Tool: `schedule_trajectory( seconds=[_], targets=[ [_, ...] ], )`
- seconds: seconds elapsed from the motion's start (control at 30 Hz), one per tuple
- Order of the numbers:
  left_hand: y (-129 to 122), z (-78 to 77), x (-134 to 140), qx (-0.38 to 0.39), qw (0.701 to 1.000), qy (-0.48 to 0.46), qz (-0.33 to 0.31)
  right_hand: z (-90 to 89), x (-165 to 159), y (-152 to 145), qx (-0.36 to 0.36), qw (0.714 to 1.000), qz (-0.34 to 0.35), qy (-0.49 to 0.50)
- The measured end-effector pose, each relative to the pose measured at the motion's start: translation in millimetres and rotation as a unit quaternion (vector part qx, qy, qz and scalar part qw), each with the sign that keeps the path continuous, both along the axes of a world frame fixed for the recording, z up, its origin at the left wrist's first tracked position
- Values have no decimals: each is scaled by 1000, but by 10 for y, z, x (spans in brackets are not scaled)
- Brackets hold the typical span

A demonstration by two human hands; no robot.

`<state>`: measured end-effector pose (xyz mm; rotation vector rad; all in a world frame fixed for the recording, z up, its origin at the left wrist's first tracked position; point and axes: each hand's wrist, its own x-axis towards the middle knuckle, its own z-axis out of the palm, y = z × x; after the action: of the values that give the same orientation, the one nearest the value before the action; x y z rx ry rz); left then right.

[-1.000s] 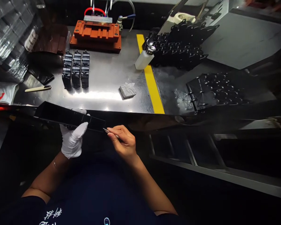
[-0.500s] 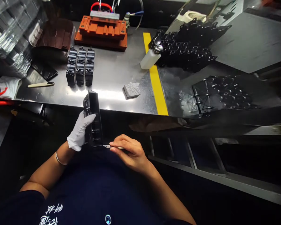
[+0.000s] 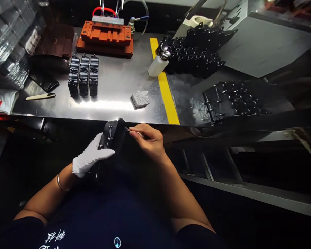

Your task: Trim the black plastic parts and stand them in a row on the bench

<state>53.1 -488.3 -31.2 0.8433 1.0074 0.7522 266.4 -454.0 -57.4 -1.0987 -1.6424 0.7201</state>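
Note:
My left hand point(image 3: 91, 157), in a white glove, is closed round a long black plastic part point(image 3: 112, 136). The part is tilted in front of the bench edge, its far end raised, and its lower end is hard to see against the dark shirt. My bare right hand point(image 3: 150, 140) pinches a small thin-bladed knife point(image 3: 127, 129). Its blade tip is at the part's upper right edge; whether it touches cannot be made out. Most of the knife's handle is hidden by the fingers.
On the metal bench point(image 3: 114, 79) stand three black moulded parts point(image 3: 84, 76), an orange fixture point(image 3: 106, 36), a white bottle point(image 3: 158, 65) and a folded grey cloth point(image 3: 140, 99). A beige-handled tool point(image 3: 40, 97) and a phone point(image 3: 45, 81) lie left. Black parts point(image 3: 194, 52) pile beyond yellow tape point(image 3: 166, 93).
My left hand has turned the black part and moved it slightly right. My right hand has moved up, taking the knife from the part's near end to its far end. The view has shifted a little.

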Motion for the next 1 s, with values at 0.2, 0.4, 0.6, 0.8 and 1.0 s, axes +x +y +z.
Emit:
schedule_trajectory(
  seconds=[0.2, 0.4, 0.6, 0.8, 1.0],
  targets=[
    [-35, -52, -229, -94, 983, -103, -121, 194, 228, 54, 11, 997, 41, -67],
    [-4, -32, -328, -95, 976, -100, -169, 416, 347, 80, 20, 969, 178, -170],
    [22, -92, -382, -136, 949, -87, -271, 620, 387, 180, 60, 921, 283, -259],
    [-59, -189, -354, -246, 908, -170, -293, 417, 267, 150, 63, 956, 245, -150],
    [-66, -159, -237, -105, 974, -74, -185, 196, 7, -65, -2, 997, 8, -72]
  ],
)
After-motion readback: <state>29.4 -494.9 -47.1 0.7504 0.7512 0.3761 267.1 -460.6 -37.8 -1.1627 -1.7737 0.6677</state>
